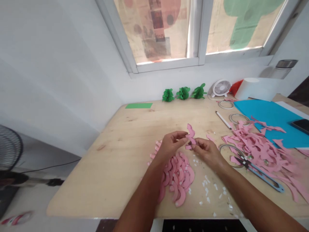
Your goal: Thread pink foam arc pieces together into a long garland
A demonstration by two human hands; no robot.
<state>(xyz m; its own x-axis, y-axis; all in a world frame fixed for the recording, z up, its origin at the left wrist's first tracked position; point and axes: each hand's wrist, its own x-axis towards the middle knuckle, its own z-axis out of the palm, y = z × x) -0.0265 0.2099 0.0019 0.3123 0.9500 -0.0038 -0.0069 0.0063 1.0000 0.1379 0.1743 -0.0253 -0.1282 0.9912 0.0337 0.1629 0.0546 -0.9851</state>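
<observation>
A wavy pink paper cutout (191, 131) is held up above the table between my two hands. My left hand (174, 141) pinches its left side between thumb and fingers. My right hand (205, 149) grips its lower end, with fingertips close to those of the left. Below and partly behind my left forearm lies a pile of curved pink paper pieces (180, 175), several with small white tabs at their ends. Tiny white paper bits (206, 187) are scattered under my right wrist.
Blue-handled scissors (263, 177) lie by pink paper scraps (258, 145) and tape rings (227, 149) on the right. Behind are a white pen (223, 120), blue sheet (272, 112), phone (301, 125), small fan (221, 87), green paper figures (183, 93) and a green strip (139, 105).
</observation>
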